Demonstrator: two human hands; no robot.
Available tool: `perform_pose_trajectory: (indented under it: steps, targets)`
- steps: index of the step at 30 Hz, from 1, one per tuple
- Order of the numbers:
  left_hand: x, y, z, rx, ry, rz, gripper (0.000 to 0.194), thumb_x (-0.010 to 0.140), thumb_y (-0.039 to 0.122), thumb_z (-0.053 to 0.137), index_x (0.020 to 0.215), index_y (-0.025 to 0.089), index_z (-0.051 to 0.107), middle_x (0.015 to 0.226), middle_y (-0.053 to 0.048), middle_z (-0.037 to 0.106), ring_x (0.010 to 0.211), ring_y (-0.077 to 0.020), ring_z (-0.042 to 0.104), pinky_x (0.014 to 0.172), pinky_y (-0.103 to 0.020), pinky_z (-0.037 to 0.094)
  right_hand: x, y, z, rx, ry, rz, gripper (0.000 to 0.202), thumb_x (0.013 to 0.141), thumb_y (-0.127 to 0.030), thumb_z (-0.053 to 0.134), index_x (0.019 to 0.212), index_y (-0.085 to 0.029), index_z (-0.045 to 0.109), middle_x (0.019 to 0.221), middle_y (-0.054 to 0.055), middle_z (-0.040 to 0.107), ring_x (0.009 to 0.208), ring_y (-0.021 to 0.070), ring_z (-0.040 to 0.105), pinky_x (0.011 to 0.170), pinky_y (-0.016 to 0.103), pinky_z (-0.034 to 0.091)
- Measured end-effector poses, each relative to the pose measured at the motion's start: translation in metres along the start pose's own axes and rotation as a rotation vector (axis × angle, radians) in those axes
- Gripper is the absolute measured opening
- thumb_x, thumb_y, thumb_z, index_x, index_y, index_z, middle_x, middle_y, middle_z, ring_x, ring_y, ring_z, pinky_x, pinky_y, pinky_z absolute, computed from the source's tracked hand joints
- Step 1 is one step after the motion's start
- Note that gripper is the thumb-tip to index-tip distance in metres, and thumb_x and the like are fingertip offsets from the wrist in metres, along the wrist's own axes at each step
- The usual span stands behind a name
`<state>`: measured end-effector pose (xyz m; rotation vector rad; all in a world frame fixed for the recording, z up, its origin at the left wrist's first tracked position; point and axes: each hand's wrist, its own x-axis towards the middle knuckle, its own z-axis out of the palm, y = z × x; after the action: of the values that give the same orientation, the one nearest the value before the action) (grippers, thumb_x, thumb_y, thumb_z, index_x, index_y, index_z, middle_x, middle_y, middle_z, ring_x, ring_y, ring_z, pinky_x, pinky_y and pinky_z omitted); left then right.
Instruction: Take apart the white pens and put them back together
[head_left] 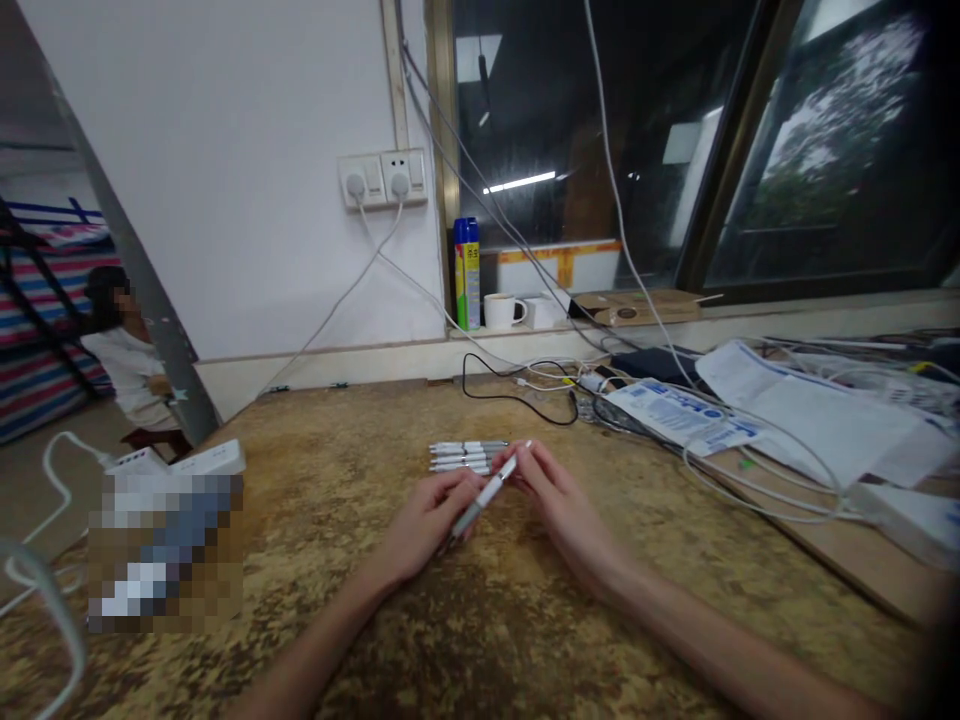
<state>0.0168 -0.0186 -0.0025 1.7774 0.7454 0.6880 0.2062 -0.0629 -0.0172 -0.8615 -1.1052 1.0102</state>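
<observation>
A white pen with a grey grip (pixel 491 488) slants up to the right between my hands, above the worn wooden table (pixel 337 430). My left hand (pixel 431 520) is closed around its lower grey end. The fingertips of my right hand (pixel 551 490) pinch its upper white end. Just beyond my hands, several similar white and grey pens (pixel 459 458) lie side by side on the table, their right ends partly covered by my right hand.
On the right lie tangled cables (pixel 795 510), a printed packet (pixel 682 412) and white plastic bags (pixel 810 410). A spray can (pixel 466 275) and a mug (pixel 502 311) stand on the windowsill. Power strips (pixel 214 458) and a blurred-out object (pixel 169 550) are at left; a person (pixel 127 350) sits beyond.
</observation>
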Motion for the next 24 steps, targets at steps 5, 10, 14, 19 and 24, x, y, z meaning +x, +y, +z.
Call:
perform_pose_trajectory:
  steps: [5, 10, 14, 19, 24]
  targets:
    - [0.005, -0.006, -0.034, 0.129, 0.238, 0.056, 0.050, 0.103, 0.060, 0.043, 0.104, 0.019, 0.071, 0.064, 0.002, 0.054, 0.052, -0.0134, 0.042, 0.050, -0.025, 0.031, 0.008, -0.024, -0.012, 0.452, 0.076, 0.054, 0.020, 0.098, -0.047, 0.061, 0.098, -0.027, 0.057, 0.091, 0.003, 0.061, 0.088, 0.0204, 0.063, 0.092, 0.039, 0.054]
    - [0.002, -0.008, -0.063, 0.431, 0.393, 0.091, 0.049, 0.105, 0.055, 0.041, 0.102, 0.017, 0.072, 0.064, 0.001, 0.054, 0.060, -0.0161, 0.046, 0.058, -0.026, 0.034, 0.016, -0.048, -0.018, 0.688, 0.062, 0.131, 0.022, 0.100, -0.045, 0.055, 0.089, -0.025, 0.054, 0.068, -0.003, 0.031, 0.056, 0.0149, 0.034, 0.054, 0.028, 0.044]
    - [-0.001, -0.014, -0.074, 0.590, 0.382, 0.080, 0.050, 0.106, 0.053, 0.038, 0.101, 0.017, 0.072, 0.064, 0.001, 0.056, 0.062, -0.0176, 0.051, 0.062, -0.026, 0.036, 0.013, -0.054, -0.019, 0.801, -0.047, 0.199, 0.028, 0.101, -0.039, 0.049, 0.079, -0.021, 0.051, 0.066, -0.005, 0.027, 0.055, 0.0123, 0.028, 0.052, 0.023, 0.037]
    - [-0.002, -0.021, -0.081, 0.659, 0.372, 0.052, 0.051, 0.106, 0.054, 0.036, 0.102, 0.017, 0.072, 0.064, 0.002, 0.057, 0.060, -0.0179, 0.050, 0.061, -0.027, 0.035, 0.010, -0.052, -0.018, 0.893, -0.061, 0.208, 0.029, 0.101, -0.030, 0.041, 0.076, -0.017, 0.051, 0.064, -0.005, 0.028, 0.054, 0.0105, 0.029, 0.052, 0.021, 0.034]
    - [-0.002, -0.029, -0.090, 0.681, 0.387, 0.022, 0.052, 0.105, 0.056, 0.037, 0.102, 0.018, 0.072, 0.066, 0.001, 0.058, 0.060, -0.0178, 0.050, 0.060, -0.027, 0.034, 0.012, -0.054, -0.019, 0.927, -0.055, 0.225, 0.029, 0.102, -0.030, 0.042, 0.080, -0.016, 0.055, 0.064, -0.005, 0.030, 0.054, 0.0105, 0.032, 0.053, 0.022, 0.034]
